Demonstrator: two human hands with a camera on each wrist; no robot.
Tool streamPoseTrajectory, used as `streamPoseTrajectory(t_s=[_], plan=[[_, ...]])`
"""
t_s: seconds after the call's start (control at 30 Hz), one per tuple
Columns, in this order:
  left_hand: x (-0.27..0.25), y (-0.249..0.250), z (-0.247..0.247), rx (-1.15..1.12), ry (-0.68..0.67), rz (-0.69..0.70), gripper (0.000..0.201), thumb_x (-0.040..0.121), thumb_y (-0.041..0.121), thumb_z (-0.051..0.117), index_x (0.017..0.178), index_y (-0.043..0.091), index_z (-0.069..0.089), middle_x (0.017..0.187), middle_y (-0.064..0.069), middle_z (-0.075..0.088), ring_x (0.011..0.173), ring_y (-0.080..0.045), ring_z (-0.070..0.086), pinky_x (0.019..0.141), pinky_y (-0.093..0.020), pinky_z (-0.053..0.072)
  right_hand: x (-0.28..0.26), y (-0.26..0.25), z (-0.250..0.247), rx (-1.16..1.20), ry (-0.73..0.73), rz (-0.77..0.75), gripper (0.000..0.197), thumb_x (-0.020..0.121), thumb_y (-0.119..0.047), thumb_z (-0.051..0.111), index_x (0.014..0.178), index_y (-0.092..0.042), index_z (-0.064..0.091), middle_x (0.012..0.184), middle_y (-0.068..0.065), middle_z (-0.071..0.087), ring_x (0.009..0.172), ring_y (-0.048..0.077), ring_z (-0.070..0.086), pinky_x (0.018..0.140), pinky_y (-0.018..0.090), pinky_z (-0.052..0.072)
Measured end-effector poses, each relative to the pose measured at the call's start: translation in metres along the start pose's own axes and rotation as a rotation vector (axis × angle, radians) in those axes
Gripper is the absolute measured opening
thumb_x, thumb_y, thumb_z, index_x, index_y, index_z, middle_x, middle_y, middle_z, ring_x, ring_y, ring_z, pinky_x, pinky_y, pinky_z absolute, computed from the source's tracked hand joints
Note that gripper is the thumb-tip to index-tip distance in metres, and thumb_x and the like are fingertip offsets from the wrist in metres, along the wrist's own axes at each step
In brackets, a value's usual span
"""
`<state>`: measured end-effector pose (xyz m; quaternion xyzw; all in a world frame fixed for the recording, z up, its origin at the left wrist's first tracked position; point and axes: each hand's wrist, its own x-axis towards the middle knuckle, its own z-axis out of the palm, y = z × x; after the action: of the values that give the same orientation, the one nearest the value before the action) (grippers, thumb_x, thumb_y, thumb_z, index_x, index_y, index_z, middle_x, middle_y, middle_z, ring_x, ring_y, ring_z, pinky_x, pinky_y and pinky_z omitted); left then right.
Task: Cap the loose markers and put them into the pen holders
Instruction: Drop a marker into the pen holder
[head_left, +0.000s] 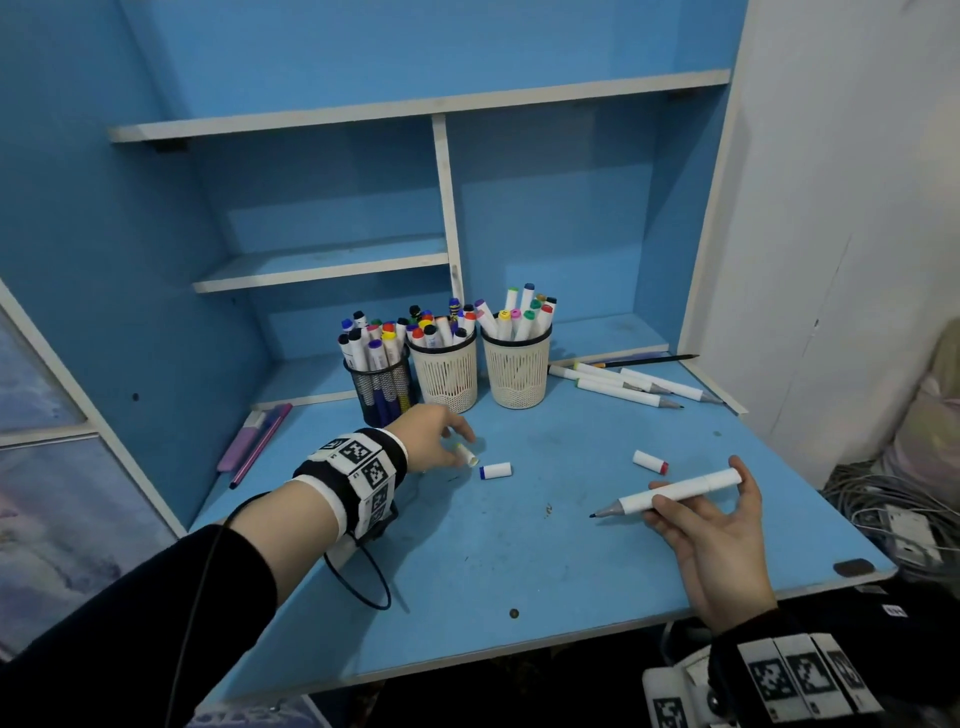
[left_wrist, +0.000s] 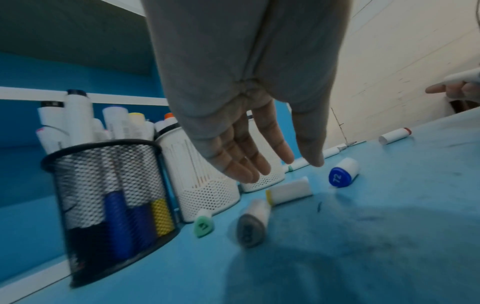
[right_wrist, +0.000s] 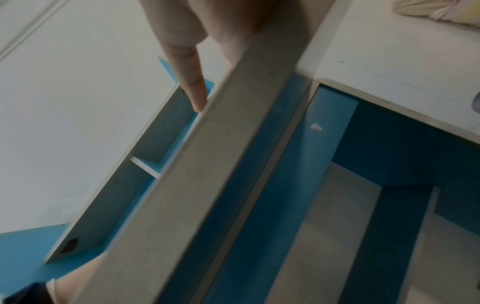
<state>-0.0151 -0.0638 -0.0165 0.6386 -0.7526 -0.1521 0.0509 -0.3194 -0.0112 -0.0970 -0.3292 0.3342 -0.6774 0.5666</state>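
a blue desk (head_left: 519, 561) with white-edged blue shelves (head_left: 322, 260) stands against a white wall (head_left: 857, 208).

right hand (head_left: 719, 525) holds uncapped marker (head_left: 675, 491) | left hand (head_left: 434, 436) over yellow cap (head_left: 466, 454) | blue cap (head_left: 495, 471) beside

We see a sky-blue desk (head_left: 545, 561) and shelving edged in white, a black mesh holder (head_left: 382, 387) beside two cream perforated holders (head_left: 448, 376). The white caps carry coloured ends: blue (head_left: 495, 471), red (head_left: 650, 461), yellow (left_wrist: 289, 190), green (left_wrist: 203, 224), grey (left_wrist: 252, 223). Our white marker (head_left: 675, 491) has a grey tip, and our black wristband (head_left: 358, 475) bears black-and-white square codes.
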Motion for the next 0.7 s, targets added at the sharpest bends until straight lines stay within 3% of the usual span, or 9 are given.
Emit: streamPoseTrajectory(t_s=[0.07, 0.2, 0.3, 0.43, 0.53, 0.7], plan=[[0.003, 0.011, 0.003, 0.003, -0.03, 0.042, 0.034, 0.08, 0.028, 0.071, 0.113, 0.021, 0.065, 0.116, -0.001, 0.058, 0.103, -0.014, 0.054, 0.085, -0.026, 0.045, -0.001, 0.0, -0.001, -0.002, -0.021, 0.004, 0.117, 0.032, -0.02, 0.088, 0.133, -0.041, 0.033, 0.081, 0.015, 0.072, 0.081, 0.019, 0.07, 0.064, 0.028, 0.057], [0.012, 0.029, 0.014, 0.073, -0.084, 0.102, 0.032, 0.08, 0.028, 0.072, 0.109, 0.018, 0.066, 0.103, 0.002, 0.06, 0.08, -0.01, 0.05, 0.071, -0.021, 0.038, 0.0, 0.001, -0.003, -0.013, -0.044, 0.013, 0.112, 0.038, -0.016, 0.08, 0.135, -0.041, 0.032, 0.081, 0.015, 0.072, 0.079, 0.017, 0.07, 0.063, 0.027, 0.056], [0.019, 0.035, 0.019, 0.049, -0.087, 0.09, 0.023, 0.082, 0.03, 0.069, 0.101, 0.016, 0.068, 0.094, 0.001, 0.065, 0.078, -0.011, 0.053, 0.076, -0.024, 0.044, 0.0, 0.002, -0.004, -0.005, -0.061, 0.021, 0.119, 0.031, -0.02, 0.089, 0.134, -0.042, 0.033, 0.083, 0.017, 0.072, 0.079, 0.019, 0.07, 0.063, 0.028, 0.057], [0.031, 0.047, 0.017, 0.105, -0.099, 0.091, 0.018, 0.083, 0.016, 0.067, 0.1, 0.013, 0.068, 0.103, -0.006, 0.068, 0.086, -0.015, 0.058, 0.073, -0.022, 0.044, 0.0, 0.003, -0.004, 0.017, -0.072, 0.031, 0.128, 0.019, -0.032, 0.097, 0.131, -0.044, 0.035, 0.084, 0.018, 0.072, 0.08, 0.02, 0.07, 0.064, 0.03, 0.057], [0.041, 0.061, 0.015, 0.162, -0.089, 0.107, 0.025, 0.085, 0.012, 0.062, 0.109, 0.013, 0.065, 0.113, -0.005, 0.063, 0.099, -0.019, 0.058, 0.078, -0.025, 0.045, 0.001, 0.003, -0.002, 0.018, -0.056, 0.026, 0.131, 0.016, -0.033, 0.097, 0.13, -0.043, 0.035, 0.079, 0.015, 0.071, 0.079, 0.021, 0.07, 0.063, 0.03, 0.057], [0.056, 0.112, 0.019, 0.124, -0.069, 0.263, 0.04, 0.087, 0.013, 0.059, 0.127, 0.017, 0.056, 0.129, -0.005, 0.054, 0.114, -0.02, 0.052, 0.088, -0.024, 0.038, 0.001, 0.003, 0.0, -0.022, -0.035, 0.009, 0.12, 0.03, -0.02, 0.087, 0.135, -0.04, 0.031, 0.089, 0.022, 0.063, 0.077, 0.021, 0.07, 0.063, 0.028, 0.057]])
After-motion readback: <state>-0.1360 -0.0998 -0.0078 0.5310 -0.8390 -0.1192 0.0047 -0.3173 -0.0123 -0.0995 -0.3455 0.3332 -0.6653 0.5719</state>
